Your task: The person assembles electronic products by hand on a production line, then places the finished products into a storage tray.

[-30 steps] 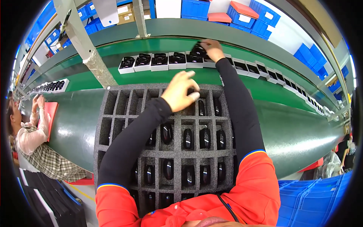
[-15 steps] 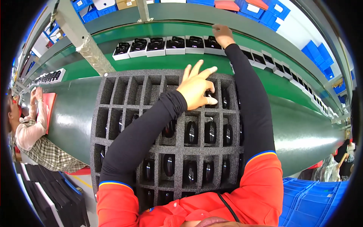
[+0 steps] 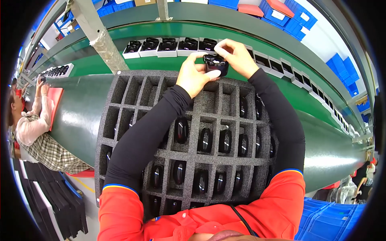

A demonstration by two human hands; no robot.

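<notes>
My left hand (image 3: 194, 74) holds a glossy black rounded device (image 3: 216, 67) upright above the far edge of the foam tray, its thumb across the lower side. At the device's upper right, my right hand (image 3: 236, 55) has its thumb and fingers pinched against it; whether something small is between those fingers is hidden. Below lies the dark grey foam tray (image 3: 192, 120), divided into compartments. Several of them hold similar glossy black oval devices (image 3: 205, 139), standing on edge, while those in the far left rows look bare.
Beyond the tray, a row of open white boxes with black contents (image 3: 167, 47) curves along a green conveyor (image 3: 140, 64). A metal post (image 3: 105, 50) rises at the left. A co-worker (image 3: 34, 128) sits farther left beside a red mat (image 3: 54, 105). Blue crates (image 3: 333, 219) are at lower right.
My left hand has lifted a black device out of a tray compartment and moved it up and away. My right hand has come back from the white boxes to meet it.
</notes>
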